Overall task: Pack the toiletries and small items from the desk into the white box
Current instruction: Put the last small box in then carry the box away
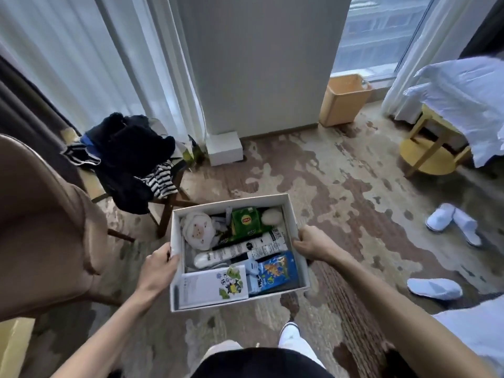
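I hold the white box (230,202) in the air above the patterned carpet, in front of my body. My left hand (158,270) grips its left wall and my right hand (313,245) grips its right wall. Inside lie a white sheep plush (197,231), a green Lipton tea box (246,221), a white tube with black print (240,251), a blue snack packet (276,271), a white booklet with green pictures (215,285) and a pale round item (271,216). The box has no lid on.
A brown armchair (41,227) stands at the left. A wooden stool piled with dark and striped clothes (131,156) sits behind it. A tan bin (345,100), a yellow side table (431,148) and white slippers (450,222) lie to the right.
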The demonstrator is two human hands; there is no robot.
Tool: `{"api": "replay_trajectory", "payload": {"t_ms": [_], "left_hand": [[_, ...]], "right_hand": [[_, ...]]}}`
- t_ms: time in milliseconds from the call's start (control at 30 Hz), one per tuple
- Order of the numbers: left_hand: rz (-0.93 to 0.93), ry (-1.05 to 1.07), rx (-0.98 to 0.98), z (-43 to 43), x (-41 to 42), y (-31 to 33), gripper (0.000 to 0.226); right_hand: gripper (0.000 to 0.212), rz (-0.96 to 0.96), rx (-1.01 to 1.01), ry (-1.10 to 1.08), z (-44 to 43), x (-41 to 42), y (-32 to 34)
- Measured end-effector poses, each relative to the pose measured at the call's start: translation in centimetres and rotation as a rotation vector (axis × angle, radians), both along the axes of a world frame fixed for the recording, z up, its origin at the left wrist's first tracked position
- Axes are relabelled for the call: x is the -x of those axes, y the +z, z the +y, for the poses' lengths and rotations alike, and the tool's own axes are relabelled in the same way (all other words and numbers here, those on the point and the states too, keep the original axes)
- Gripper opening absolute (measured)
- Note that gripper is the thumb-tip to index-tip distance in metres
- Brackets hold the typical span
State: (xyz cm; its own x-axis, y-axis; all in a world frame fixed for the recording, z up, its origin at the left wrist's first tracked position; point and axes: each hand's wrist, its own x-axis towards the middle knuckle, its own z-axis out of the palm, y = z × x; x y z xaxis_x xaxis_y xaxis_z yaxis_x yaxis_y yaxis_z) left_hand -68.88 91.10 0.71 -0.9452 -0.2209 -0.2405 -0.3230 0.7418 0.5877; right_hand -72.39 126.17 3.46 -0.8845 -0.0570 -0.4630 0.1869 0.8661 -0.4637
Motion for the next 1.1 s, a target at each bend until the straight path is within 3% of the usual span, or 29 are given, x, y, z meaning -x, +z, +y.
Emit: {"api": "replay_trajectory", "payload": {"t_ms": [333, 500, 700, 867, 933, 1100], "left_hand": [[0.036, 0.225, -0.094, 2.6, 18.4, -3.0, 0.029], [0.017, 0.213, -0.150, 0.8, 31.8, -5.4, 0.014], [0.052, 0.182, -0.138, -1.4, 47.5, -4.6, 0.014], [0.049, 0.155, -0.102, -2.8, 59.2, -5.1, 0.027], [0.016, 0.155, -0.099, -3.3, 63.9, -6.1, 0.011], [-0.063, 0.188, -0.119, -4.3, 75.4, -9.6, 0.026]], "right_hand": [[0.033, -0.053, 0.066, 0.156, 1.5, 26.0, -3.0], [0.032, -0.078, 0.005, 0.123, -0.2, 39.3, -4.5], [0.040, -0.016, -0.075, 0.085, -2.4, 53.9, -4.8], [0.045, 0.048, -0.115, -0.069, -4.1, 64.0, -7.8], [0.045, 0.035, -0.082, -0.140, -4.9, 68.1, -9.8], [0.046, 0.009, -0.066, -0.255, -7.0, 80.2, -14.8]]}}
